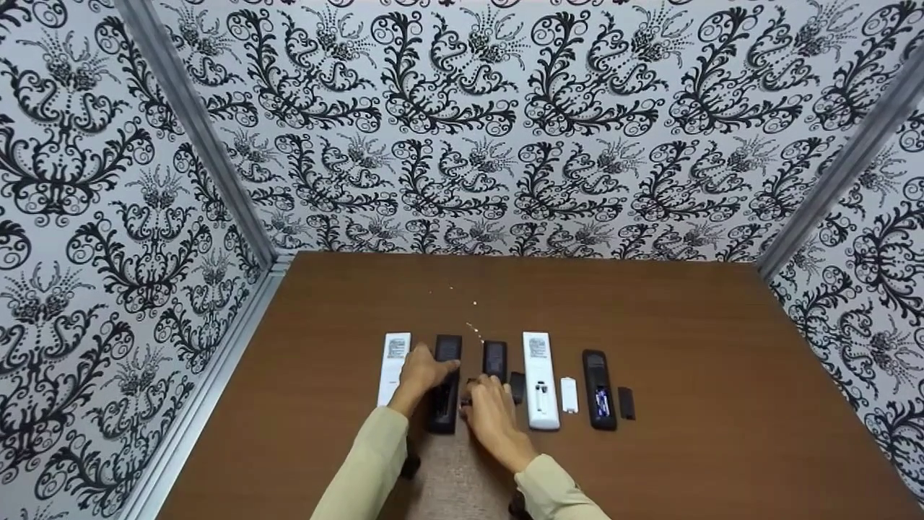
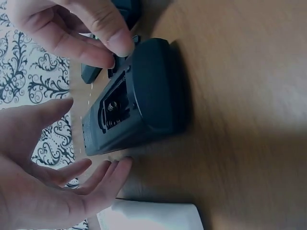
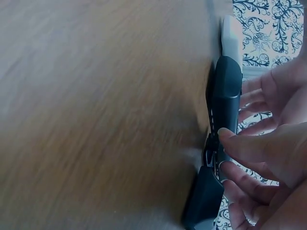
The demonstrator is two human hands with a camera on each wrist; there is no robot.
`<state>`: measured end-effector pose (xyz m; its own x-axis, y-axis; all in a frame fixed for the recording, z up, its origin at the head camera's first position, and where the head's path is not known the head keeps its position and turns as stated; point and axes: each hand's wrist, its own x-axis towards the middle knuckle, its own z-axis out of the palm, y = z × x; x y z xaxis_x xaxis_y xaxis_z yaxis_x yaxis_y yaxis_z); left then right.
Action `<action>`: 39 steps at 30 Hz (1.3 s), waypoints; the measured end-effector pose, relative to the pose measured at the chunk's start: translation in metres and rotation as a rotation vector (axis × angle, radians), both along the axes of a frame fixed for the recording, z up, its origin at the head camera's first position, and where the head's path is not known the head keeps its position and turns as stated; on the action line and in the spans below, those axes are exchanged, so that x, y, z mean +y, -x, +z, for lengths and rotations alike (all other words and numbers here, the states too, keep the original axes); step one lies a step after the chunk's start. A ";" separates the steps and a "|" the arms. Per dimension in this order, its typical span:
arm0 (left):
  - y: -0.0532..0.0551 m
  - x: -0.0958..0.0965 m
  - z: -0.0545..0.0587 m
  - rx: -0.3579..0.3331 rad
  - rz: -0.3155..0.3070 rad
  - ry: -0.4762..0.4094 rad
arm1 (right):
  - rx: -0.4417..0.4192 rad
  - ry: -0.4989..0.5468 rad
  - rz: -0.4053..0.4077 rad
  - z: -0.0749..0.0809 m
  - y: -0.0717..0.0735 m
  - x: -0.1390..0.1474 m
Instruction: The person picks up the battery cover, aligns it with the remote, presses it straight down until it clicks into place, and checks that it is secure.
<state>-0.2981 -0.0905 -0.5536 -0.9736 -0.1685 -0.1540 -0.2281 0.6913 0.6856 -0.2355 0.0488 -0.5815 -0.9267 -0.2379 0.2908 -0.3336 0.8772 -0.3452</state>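
Observation:
A black remote control [image 1: 449, 348] lies back side up, its battery compartment [image 2: 115, 109] uncovered and metal springs showing inside. My left hand [image 1: 424, 374] is at its left side, thumb spread over the remote and the other fingers extended along its edge. To its right, my right hand [image 1: 494, 415] pinches a small black battery cover [image 3: 210, 142] between thumb and fingers, low over the table. Beyond the right hand lies a shorter black remote [image 1: 495, 354], its lower part hidden by that hand. A white remote [image 1: 395, 352] lies left of my left hand, partly covered by it.
On the right, a white remote [image 1: 538, 368] with an open compartment has its white cover [image 1: 569, 395] beside it. Further right are a black remote [image 1: 596, 372] holding batteries and its black cover [image 1: 626, 403]. Another dark cover [image 1: 517, 388] lies by my right hand. Patterned walls enclose the brown table [image 1: 693, 325].

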 end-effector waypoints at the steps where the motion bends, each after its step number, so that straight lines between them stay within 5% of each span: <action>1: 0.001 0.001 0.000 0.002 0.004 0.000 | 0.023 -0.020 0.000 -0.001 0.001 0.000; 10: 0.005 0.013 -0.002 -0.029 0.065 0.072 | 0.092 -0.093 0.004 -0.005 0.000 -0.002; 19: 0.003 0.016 -0.011 -0.022 0.078 0.031 | 0.085 -0.100 -0.013 -0.009 -0.002 -0.003; 25: 0.003 0.012 -0.012 0.046 0.034 -0.033 | 0.123 -0.111 -0.012 -0.009 -0.002 -0.004; 32: 0.011 0.002 -0.018 0.053 0.073 -0.160 | 0.178 -0.123 0.011 -0.009 -0.005 -0.003; 39: 0.010 -0.013 -0.028 0.068 0.095 -0.303 | 0.096 0.053 0.076 -0.010 -0.007 -0.002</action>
<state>-0.3084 -0.1033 -0.5815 -0.9655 -0.2156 -0.1461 -0.2283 0.4309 0.8730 -0.2286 0.0469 -0.5918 -0.8740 -0.2886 0.3909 -0.4321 0.8296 -0.3537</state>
